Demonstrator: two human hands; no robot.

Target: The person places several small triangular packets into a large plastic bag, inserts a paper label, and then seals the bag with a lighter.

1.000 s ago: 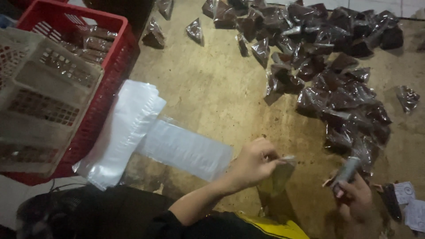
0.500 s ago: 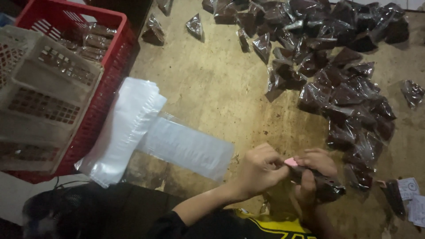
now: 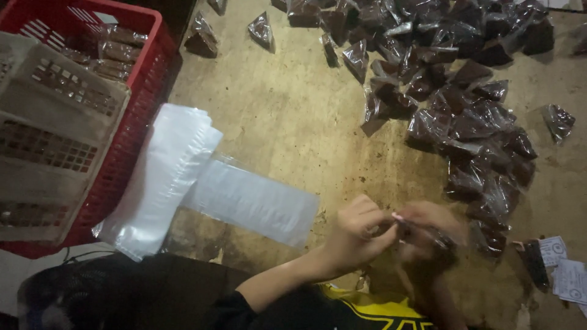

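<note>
Head view, only one: both hands meet low, right of centre. Left hand pinches the top of a small dark packet, fingers closed on it; right hand is blurred but looks wrapped round the same packet, closed. The packet sits between the two hands, just above the table; its outline is smeared, so the exact shape is unclear. Judgement: thin clear film over a dark soft filling, so light, floppy, a bit slick; it probably deforms under squeeze and could tear or split at a seam. Best held at the gathered top or a corner, not by the belly. Around: a big heap of like packets fills the upper right and runs down to just beside the right hand, the closest clutter. A stack of clear bags lies left of centre, with one flat bag just left of the left hand. Red crate upper left, holding wrapped pieces, a beige crate resting over it. Paper slips at the lower right edge. Nothing blocks the hands.
</note>
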